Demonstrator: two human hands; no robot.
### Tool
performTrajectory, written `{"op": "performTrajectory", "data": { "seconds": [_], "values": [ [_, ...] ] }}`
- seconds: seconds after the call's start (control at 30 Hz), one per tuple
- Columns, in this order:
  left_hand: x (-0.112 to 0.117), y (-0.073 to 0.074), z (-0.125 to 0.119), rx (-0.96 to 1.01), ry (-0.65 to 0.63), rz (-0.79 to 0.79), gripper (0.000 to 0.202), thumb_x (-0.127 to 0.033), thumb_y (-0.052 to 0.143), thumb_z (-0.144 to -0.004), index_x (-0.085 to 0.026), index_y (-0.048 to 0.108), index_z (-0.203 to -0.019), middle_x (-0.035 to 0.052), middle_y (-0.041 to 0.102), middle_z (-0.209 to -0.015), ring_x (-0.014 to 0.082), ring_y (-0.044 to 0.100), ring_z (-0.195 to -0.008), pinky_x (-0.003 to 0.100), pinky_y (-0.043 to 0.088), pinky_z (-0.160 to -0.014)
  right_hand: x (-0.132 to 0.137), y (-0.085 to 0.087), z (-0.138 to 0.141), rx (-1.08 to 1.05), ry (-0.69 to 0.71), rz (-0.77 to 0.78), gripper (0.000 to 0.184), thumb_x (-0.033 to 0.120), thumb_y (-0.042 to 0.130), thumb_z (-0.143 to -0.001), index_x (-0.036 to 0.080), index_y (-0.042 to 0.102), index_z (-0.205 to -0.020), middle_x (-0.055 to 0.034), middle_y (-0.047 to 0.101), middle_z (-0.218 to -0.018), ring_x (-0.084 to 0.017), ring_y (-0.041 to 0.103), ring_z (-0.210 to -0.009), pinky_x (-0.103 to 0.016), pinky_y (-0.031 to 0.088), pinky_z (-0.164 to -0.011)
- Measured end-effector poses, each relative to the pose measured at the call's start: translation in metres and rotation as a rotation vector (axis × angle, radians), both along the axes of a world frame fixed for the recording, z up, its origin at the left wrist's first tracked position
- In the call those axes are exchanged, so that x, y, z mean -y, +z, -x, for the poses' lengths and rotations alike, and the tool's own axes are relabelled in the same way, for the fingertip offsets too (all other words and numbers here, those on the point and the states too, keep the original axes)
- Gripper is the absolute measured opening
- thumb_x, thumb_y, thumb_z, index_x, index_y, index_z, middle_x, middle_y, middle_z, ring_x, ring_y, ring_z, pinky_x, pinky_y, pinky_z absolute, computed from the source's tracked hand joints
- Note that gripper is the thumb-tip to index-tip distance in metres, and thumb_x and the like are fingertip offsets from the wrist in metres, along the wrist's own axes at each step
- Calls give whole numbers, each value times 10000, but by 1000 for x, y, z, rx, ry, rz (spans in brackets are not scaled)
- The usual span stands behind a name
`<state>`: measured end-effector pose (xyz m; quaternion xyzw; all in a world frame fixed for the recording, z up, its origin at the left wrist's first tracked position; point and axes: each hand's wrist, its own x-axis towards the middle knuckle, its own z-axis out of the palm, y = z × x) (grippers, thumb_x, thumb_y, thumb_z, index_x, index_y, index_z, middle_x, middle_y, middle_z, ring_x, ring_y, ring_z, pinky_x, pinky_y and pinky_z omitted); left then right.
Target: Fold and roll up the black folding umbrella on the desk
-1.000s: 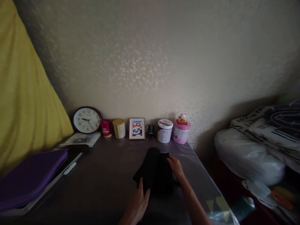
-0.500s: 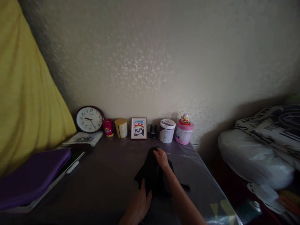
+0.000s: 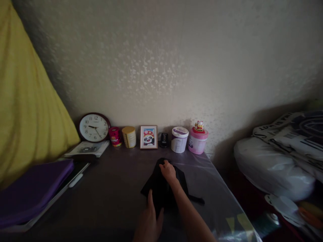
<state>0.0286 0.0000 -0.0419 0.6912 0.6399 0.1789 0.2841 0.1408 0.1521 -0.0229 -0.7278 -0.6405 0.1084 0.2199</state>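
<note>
A black cloth [image 3: 157, 190] lies folded on the dark table [image 3: 113, 188], in front of me. My left hand [image 3: 149, 220] rests flat on its near edge with fingers stretched out. My right hand [image 3: 168, 171] reaches over the cloth to its far end, fingers curled down onto the fabric there. A thin black strip of the cloth [image 3: 195, 199] sticks out to the right of my right forearm.
Along the wall stand a round clock [image 3: 94, 127], a red tin [image 3: 114, 136], a yellow tin [image 3: 129, 136], a framed panda picture [image 3: 148, 137], a white tub [image 3: 179, 139] and a pink tub [image 3: 198, 140]. A purple folder [image 3: 32, 190] lies left. Bags [image 3: 275, 168] pile right.
My right hand has moved from the cloth's right side across to its far end. The left hand has stayed pressed on the near edge.
</note>
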Motion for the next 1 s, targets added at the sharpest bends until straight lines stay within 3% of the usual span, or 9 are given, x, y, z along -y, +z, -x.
{"op": "performTrajectory", "data": {
  "seconds": [0.07, 0.13, 0.23, 0.37, 0.5, 0.6, 0.7, 0.8, 1.0],
  "values": [
    [3, 5, 1, 39, -31, -21, 713, -293, 341, -863, -112, -122, -1375, 159, 499, -1252, 174, 581, -991, 234, 405, -779, 1, 0, 3, 21, 9, -3, 325, 302, 469, -840, 119, 531, -1102, -133, 672, -939, -238, 614, -926, -285, 407, -755],
    [3, 10, 2, 27, -86, -10, 721, -274, 344, -862, -166, -156, -1369, 118, 576, -1161, 166, 609, -909, 236, 414, -723, 2, 0, 6, 35, 23, -9, 322, 301, 463, -843, 123, 529, -1103, -134, 673, -933, -236, 617, -920, -286, 412, -750],
    [-2, 12, 3, -81, -178, -1, 690, -240, 352, -852, -203, -86, -1384, 76, 657, -960, 172, 619, -805, 254, 403, -676, 4, 0, 9, 40, 54, -26, 309, 301, 461, -842, 132, 539, -1088, -129, 678, -910, -236, 624, -898, -291, 423, -733],
    [-8, 9, 2, -179, -222, 4, 686, -209, 393, -818, -231, 21, -1394, 59, 662, -924, 177, 611, -835, 264, 396, -709, 15, 5, 10, 21, 141, -64, 289, 295, 463, -840, 162, 559, -1078, -96, 685, -878, -222, 634, -846, -290, 440, -706],
    [-11, 5, 0, -207, -183, 28, 709, -207, 403, -803, -201, 13, -1395, 68, 664, -909, 179, 617, -797, 263, 398, -676, 48, 7, 3, -39, 348, -163, 216, 258, 454, -855, 249, 591, -1023, -2, 670, -938, -131, 604, -882, -223, 428, -778],
    [-10, 3, -1, -246, -145, 60, 678, -218, 410, -799, -145, 93, -1393, 103, 656, -939, 197, 613, -830, 272, 399, -687, 80, 0, -5, -159, 573, -363, 212, 187, 415, -872, 219, 606, -961, -10, 659, -929, -123, 574, -902, -255, 414, -850],
    [-10, 1, -2, -259, -126, 73, 656, -213, 413, -797, -93, 142, -1382, 131, 647, -969, 202, 606, -865, 270, 396, -711, 96, -10, -14, -184, 669, -443, 228, 159, 400, -877, 210, 602, -968, -26, 653, -960, -138, 543, -988, -299, 406, -898],
    [-10, -1, -2, -214, -127, 50, 710, -209, 415, -797, -104, 40, -1391, 112, 657, -938, 190, 613, -824, 265, 393, -694, 85, -19, -20, -152, 651, -469, 225, 174, 426, -867, 197, 597, -1012, -51, 634, -1045, -165, 484, -1114, -348, 368, -962],
    [-8, -3, -1, -151, -123, 43, 725, -238, 386, -819, -139, -54, -1387, 102, 660, -937, 192, 615, -802, 281, 393, -687, 28, -24, -30, -35, 569, -391, 257, 229, 411, -878, 200, 602, -1048, -56, 602, -1142, -172, 438, -1179, -399, 274, -1021]
  ]
}}
